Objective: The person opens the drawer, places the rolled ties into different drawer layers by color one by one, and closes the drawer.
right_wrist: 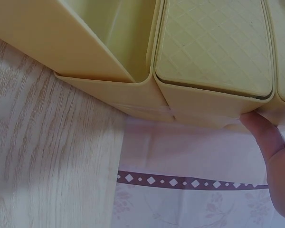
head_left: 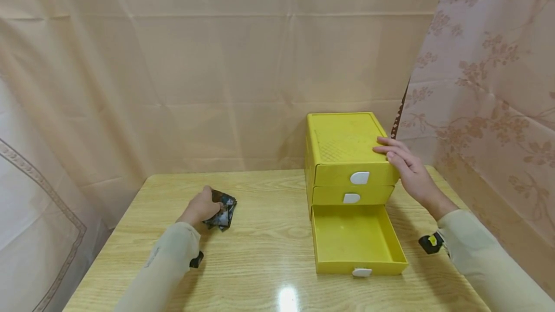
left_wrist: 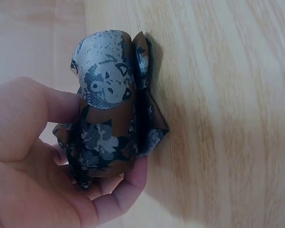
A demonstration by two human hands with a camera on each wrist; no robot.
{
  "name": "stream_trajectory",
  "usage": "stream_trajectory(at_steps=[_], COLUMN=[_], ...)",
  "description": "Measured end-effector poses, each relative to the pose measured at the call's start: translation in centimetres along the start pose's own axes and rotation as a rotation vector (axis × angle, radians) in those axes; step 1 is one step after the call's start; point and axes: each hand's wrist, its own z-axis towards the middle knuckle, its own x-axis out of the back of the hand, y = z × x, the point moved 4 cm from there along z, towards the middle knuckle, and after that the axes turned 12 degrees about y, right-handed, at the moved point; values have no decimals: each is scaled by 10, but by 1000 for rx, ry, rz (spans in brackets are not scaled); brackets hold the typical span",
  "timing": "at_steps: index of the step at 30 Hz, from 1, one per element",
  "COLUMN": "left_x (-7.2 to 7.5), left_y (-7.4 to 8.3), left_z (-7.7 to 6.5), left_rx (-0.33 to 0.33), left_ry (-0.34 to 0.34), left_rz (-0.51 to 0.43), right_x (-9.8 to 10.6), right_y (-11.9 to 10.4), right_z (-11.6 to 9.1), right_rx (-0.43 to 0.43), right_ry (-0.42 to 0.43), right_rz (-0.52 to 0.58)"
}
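A folded patterned cloth [head_left: 224, 212] in dark, brown and silvery grey lies at the table's left. My left hand [head_left: 201, 208] grips it between thumb and curled fingers; the left wrist view shows the cloth [left_wrist: 107, 104] in a rolled bundle against the wood. On the right stands a yellow drawer cabinet [head_left: 347, 134] with white handles. Its bottom drawer [head_left: 351, 235] is pulled out and empty, while the two drawers above are closed. My right hand [head_left: 407, 167] rests with straight fingers on the cabinet's top right edge. In the right wrist view the thumb [right_wrist: 263, 133] touches the cabinet's side.
The light wooden table [head_left: 269, 254] extends between the cloth and the cabinet. A beige curtain [head_left: 217, 85] hangs behind it, and a pinkish floral curtain [head_left: 490, 100] hangs at the right, close to the table's edge. The open drawer juts toward the front.
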Motion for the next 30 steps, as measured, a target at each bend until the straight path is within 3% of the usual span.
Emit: stream_trajectory(at_steps=[9, 19, 30], left_x=[2, 8, 14], left_y=[1, 1, 28], left_z=[-3, -3, -16], left_rx=[-79, -94, -54], left_ry=[80, 118, 25], left_rz=[30, -46, -382], right_x=[0, -1, 0], right_y=[-1, -1, -1], right_z=[0, 1, 0], right_rx=[-2, -1, -21], right_ry=[5, 5, 0], right_rz=[9, 8, -12])
